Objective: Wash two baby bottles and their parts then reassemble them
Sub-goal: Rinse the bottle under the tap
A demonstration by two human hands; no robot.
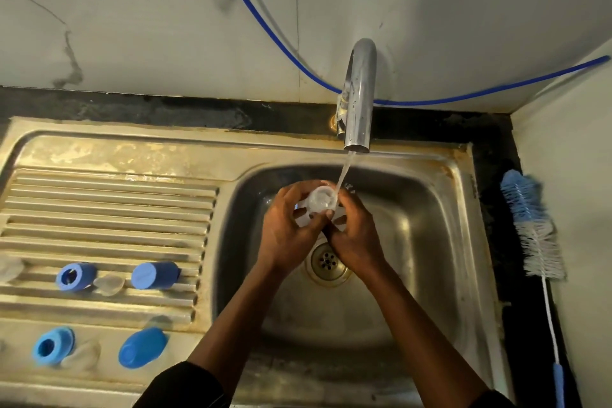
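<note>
Grip: both hands are clamped on one clear bottle [321,202] at the centre of the frame. The left hand [291,225] is curled round its body, and the right hand [354,232] pinches it near the rim.
Bottle position: held mouth-up over the sink [430,209], under the stream [344,172] from the tap [359,99].
Risk, slip: wet plastic may be lost from the fingers and dropped towards the drain [327,262].
Risk, splash: the rim's edge is struck by the stream, so water may be thrown outward.
Risk, loose parts: blue rings [75,276], blue caps [155,275] and clear teats [109,285] lie at lower left on the ribbed draining board [99,202], where they may be rolled or mismatched.
Risk, unscrubbed interior: the bottle brush [533,225] lies on the table at the right edge, untouched.
</note>
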